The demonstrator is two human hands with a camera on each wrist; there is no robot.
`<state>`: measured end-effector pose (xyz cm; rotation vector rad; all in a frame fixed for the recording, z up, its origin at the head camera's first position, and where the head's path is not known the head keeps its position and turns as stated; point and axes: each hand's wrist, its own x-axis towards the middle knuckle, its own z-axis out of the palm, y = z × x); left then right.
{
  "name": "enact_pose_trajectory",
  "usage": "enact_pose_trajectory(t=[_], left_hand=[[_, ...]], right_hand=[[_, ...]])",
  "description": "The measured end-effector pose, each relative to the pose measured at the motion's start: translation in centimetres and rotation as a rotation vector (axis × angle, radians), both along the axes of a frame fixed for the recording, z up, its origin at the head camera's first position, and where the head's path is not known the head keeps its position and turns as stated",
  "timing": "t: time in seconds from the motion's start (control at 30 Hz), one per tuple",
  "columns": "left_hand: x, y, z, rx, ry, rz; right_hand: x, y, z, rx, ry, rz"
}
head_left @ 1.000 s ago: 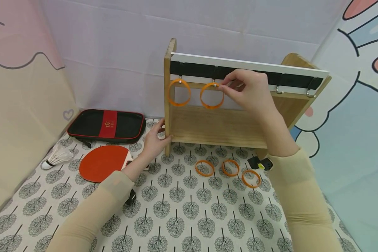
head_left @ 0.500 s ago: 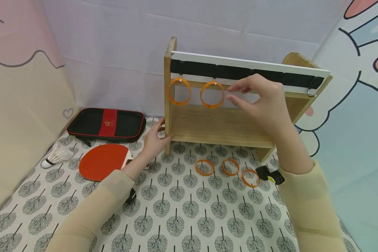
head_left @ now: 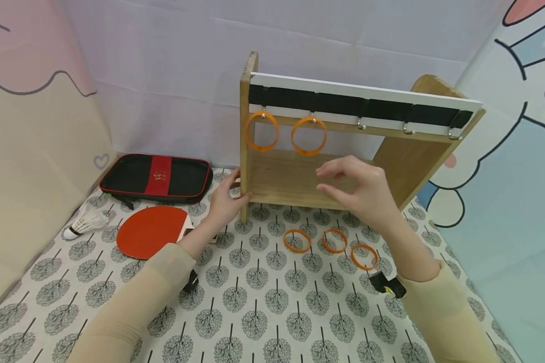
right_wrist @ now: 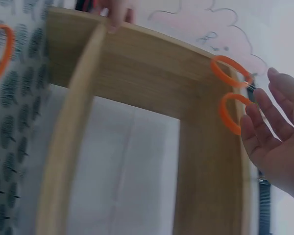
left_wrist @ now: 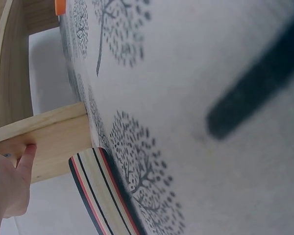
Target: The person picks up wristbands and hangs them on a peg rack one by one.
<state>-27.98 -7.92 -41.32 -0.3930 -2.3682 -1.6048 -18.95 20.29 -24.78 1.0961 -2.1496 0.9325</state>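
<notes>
A wooden shelf (head_left: 309, 176) stands at the back, with a white rail (head_left: 336, 88) of small hooks along its top front. From the two leftmost hooks hang orange rings, the left ring (head_left: 247, 135) and the right ring (head_left: 293, 137). My left hand (head_left: 224, 201) holds the shelf's left side panel low down, thumb at its front edge. My right hand (head_left: 361, 189) is in front of the shelf, fingers loosely curved with nothing between them. Three more orange rings lie on the cloth: a left one (head_left: 285, 244), a middle one (head_left: 345, 241) and a right one (head_left: 353, 260).
To the left lie a red table tennis bat (head_left: 152, 232), a black case (head_left: 133, 174) with a red band, and a shuttlecock (head_left: 87, 222). Three bare hooks, one of them a hook (head_left: 361, 123) near the middle, line the rail's right part.
My right hand has let go of the second hanging ring, moved right, then come down in front of the shelf. The left hand has stayed at the side panel.
</notes>
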Motion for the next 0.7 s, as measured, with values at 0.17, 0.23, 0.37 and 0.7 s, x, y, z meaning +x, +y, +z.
enact_pose_trajectory(t=[0.17,0.23,0.37,0.7], left_hand=[[0.0,0.0,0.0,0.007,-0.003,-0.007],[0.0,0.0,0.0,0.007,-0.005,-0.008],[0.0,0.1,0.0,0.013,-0.014,-0.006],[-0.1,0.0,-0.1,0.026,-0.002,-0.006]], right_hand=[[-0.3,-0.2,-3.6,0.053,-0.092,0.000],[-0.3,-0.2,-5.0,0.089,-0.130,-0.009],[-0.4,0.0,-7.8,0.150,-0.196,-0.039],[-1.6,1.3,-13.4,0.230,-0.402,-0.126]])
